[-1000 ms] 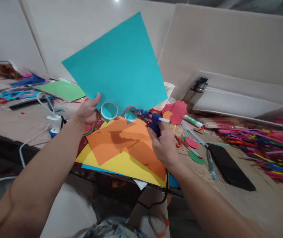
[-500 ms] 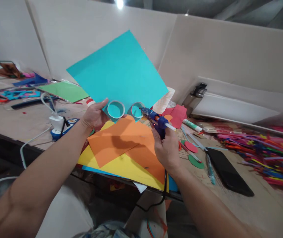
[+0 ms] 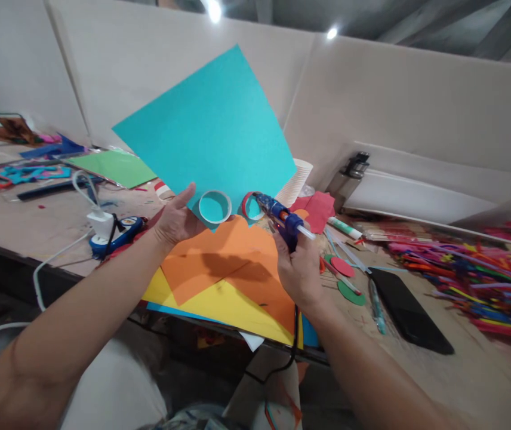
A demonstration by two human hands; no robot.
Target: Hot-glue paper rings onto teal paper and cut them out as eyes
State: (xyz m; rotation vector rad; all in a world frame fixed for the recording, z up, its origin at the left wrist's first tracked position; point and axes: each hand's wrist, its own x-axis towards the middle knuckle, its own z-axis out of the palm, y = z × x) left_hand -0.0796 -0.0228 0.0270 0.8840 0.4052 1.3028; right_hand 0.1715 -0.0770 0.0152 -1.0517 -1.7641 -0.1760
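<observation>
Left hand [image 3: 179,216] left of centre, grip holding a turquoise sheet [image 3: 208,131], right hand [image 3: 301,272] right of centre, grip around a blue glue gun [image 3: 277,212].

- I see a plain turquoise sheet [image 3: 213,131] held up at a slant, 1 corner pointing upward, its broad surface looking flat.
- Near its lower corner, 2 short round pieces sit side by side, a little apart.
- The left ring [image 3: 230,209] has a pale rim, with turquoise showing inside.
- The right ring [image 3: 245,204] shows red along its left side and a pale edge.
- A blue glue gun [image 3: 277,212] tilts with its speckled nozzle up at the right ring; I can't tell whether they touch.
- A whitish glue stick [image 3: 305,231] juts from its back.
</observation>
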